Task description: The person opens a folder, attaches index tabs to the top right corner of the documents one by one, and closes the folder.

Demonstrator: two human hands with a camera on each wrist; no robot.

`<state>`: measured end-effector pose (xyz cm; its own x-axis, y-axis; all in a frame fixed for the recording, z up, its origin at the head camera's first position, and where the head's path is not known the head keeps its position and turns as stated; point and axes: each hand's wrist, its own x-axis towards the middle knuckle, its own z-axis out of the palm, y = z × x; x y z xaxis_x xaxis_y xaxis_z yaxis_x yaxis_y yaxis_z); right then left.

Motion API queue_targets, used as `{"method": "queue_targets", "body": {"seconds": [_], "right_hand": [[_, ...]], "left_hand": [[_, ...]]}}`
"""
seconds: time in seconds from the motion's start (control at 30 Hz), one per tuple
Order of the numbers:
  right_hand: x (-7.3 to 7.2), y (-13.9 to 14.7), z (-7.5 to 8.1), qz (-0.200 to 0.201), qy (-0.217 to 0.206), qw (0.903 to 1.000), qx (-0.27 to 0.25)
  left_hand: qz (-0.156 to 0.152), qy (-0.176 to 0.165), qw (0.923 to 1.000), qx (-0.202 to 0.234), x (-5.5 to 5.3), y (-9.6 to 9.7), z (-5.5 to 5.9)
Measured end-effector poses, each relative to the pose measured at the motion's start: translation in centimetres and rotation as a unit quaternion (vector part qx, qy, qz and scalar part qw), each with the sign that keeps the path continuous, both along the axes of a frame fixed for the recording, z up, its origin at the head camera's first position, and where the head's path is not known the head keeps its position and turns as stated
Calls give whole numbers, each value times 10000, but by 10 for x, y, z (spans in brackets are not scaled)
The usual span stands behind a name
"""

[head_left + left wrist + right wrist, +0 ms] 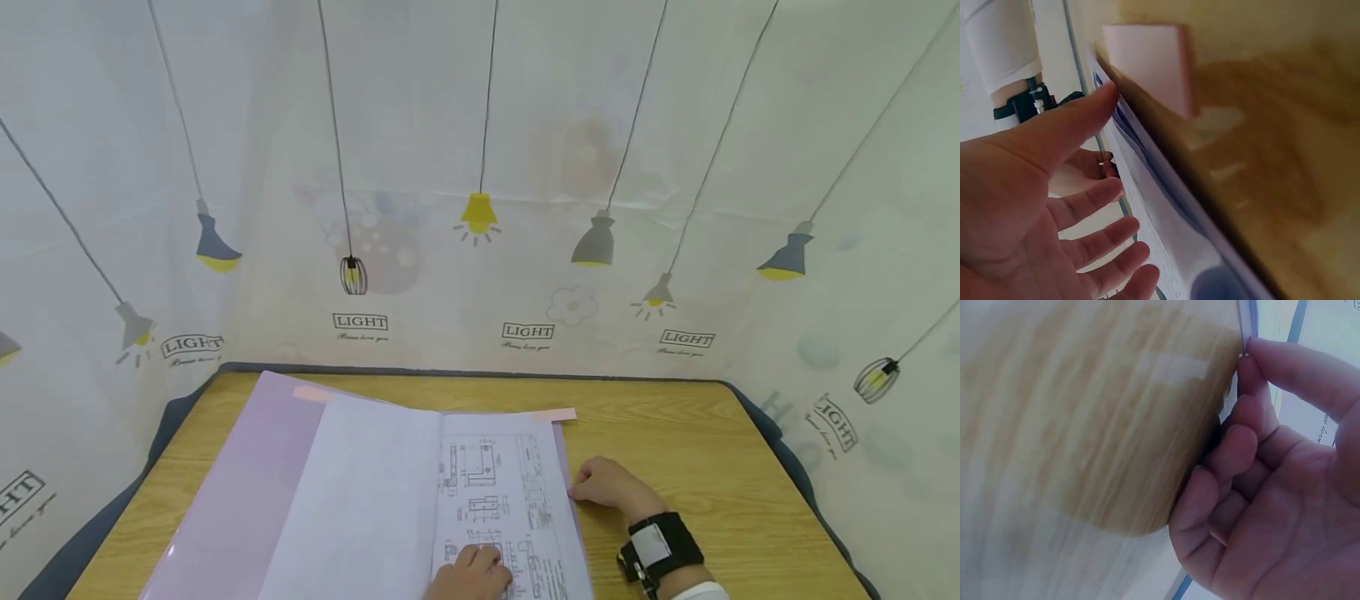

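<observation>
A lilac folder (247, 467) lies spread on the wooden table. Its left-hand page (360, 500) is blank white; the right-hand one carries a printed technical drawing (483, 467). My left hand (471, 573) rests on the lower part of this drawing. In the left wrist view the left hand's fingers (1097, 247) are loosely extended, with the thumb at the edge of the layers. My right hand (611, 485) is at the folder's right edge. Thumb and index finger pinch that thin edge (1246, 325) in the right wrist view, the other fingers curled below.
Pinkish tabs, one at upper left (311, 393) and one at upper right (555, 414), stick along the folder's top. A pink rectangle (1147, 65) shows against the wood in the left wrist view. A lamp-patterned curtain (480, 283) stands behind the table (660, 408).
</observation>
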<state>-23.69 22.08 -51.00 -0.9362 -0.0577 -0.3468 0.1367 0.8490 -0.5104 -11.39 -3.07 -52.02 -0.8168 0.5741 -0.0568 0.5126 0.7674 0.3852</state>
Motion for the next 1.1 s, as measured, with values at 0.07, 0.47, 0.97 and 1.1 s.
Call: {"method": "queue_targets", "body": {"seconds": [0.07, 0.47, 0.97, 1.1], "right_hand": [[0, 0, -1, 18, 11, 10000, -6], [-2, 4, -2, 198, 14, 9998, -92], [-1, 3, 0, 84, -124, 9998, -120], [-1, 3, 0, 116, -87, 9998, -150]], "left_hand": [[2, 96, 9999, -63, 0, 0, -1], [8, -484, 9957, 784, -16, -3, 22], [2483, 597, 9253, 2804, -17, -50, 68], [3050, 755, 8912, 3271, -8, -83, 72]]}}
